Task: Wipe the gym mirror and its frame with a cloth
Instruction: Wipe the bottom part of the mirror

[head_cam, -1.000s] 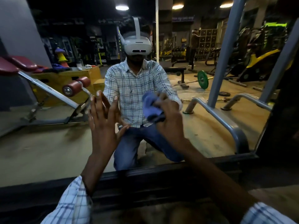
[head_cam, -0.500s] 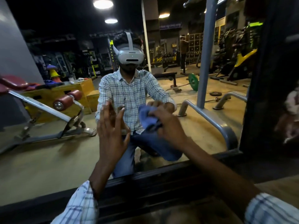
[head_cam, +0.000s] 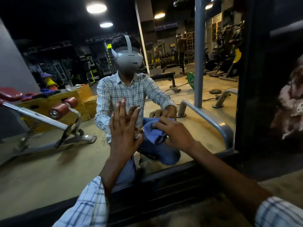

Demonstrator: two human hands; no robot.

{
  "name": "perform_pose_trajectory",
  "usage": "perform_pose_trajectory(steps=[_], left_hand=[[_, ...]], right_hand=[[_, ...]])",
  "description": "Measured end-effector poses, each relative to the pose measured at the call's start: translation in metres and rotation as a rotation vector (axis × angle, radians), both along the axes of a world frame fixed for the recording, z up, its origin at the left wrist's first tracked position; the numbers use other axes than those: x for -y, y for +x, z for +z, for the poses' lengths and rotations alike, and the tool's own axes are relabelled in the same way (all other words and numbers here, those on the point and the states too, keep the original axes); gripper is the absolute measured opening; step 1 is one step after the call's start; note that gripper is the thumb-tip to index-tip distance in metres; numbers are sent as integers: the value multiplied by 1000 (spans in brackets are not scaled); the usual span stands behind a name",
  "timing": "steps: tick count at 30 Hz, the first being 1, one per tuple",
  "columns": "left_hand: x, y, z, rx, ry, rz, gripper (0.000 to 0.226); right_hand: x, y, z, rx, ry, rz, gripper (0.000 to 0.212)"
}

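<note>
The right hand (head_cam: 174, 134) gripped a bunched blue cloth (head_cam: 153, 132) against the mirror (head_cam: 49, 161), toward its lower right corner, above the dark bottom frame (head_cam: 172, 179). The cloth's long axis slanted from upper left to lower right. The left hand (head_cam: 123, 130) was open just beside it, fingers straight, pointing up.

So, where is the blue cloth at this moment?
In the head view, the blue cloth is bunched in the right hand, low on the mirror, just right of the left hand.

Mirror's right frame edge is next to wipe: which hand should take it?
Right, probably. The right hand grips the blue cloth and sits nearer the dark right frame edge; the left hand is open with straight fingers by the glass, holding nothing.
</note>
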State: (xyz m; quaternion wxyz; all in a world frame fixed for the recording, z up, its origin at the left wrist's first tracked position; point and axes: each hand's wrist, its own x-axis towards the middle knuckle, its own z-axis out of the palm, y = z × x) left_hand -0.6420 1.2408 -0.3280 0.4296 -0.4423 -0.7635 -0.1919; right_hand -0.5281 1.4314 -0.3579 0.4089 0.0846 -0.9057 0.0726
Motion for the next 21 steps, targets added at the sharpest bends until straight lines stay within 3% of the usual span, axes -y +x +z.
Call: perform_pose_trajectory(steps=[3, 7, 9, 13, 15, 18, 21], left_hand=[[-15, 7, 6, -6, -13, -6, 98], [-35, 12, 8, 9, -21, 34, 104], [-39, 13, 6, -6, -11, 42, 105], [-42, 11, -1, -68, -14, 35, 102], [-44, 13, -2, -76, -15, 52, 107], [-48, 17, 0, -65, -42, 69, 112], [-51, 21, 1, -64, -37, 67, 106]], right_hand=[[-29, 3, 36, -152, -70, -139, 57], [-55, 1, 80, -559, -524, -213, 48], [-43, -8, 58, -481, -529, -179, 52], [-24, 6, -18, -96, -185, -26, 58], [-38, 17, -16, -78, -150, -57, 58], [-72, 29, 30, -317, -281, -182, 57], [-100, 41, 73, -694, -648, -209, 41]])
